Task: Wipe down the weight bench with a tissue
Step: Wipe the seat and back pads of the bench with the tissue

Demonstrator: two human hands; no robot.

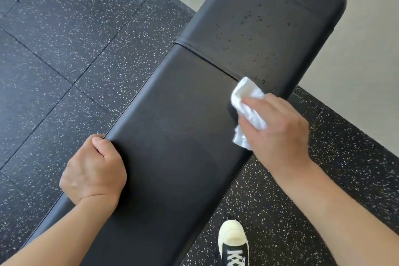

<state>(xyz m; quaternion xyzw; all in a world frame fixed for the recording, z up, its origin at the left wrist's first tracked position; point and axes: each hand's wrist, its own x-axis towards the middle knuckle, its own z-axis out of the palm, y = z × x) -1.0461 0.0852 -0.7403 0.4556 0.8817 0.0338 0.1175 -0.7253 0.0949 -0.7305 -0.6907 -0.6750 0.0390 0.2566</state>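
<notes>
Black padded weight bench (172,136), two cushions, droplets spotting the far one. White tissue (248,106) at the near cushion's right edge, pinched in the right hand (278,127). Left hand (95,168), fingers curled over the left edge. Speckled rubber floor tiles (64,60); one sneaker (234,244).

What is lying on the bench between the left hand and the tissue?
Nothing: in the head view, only bare black padding of the bench lies between the left hand, gripping the bench edge, and the tissue held by the right hand.

Bench pad (172,127) bare between hands.
</notes>
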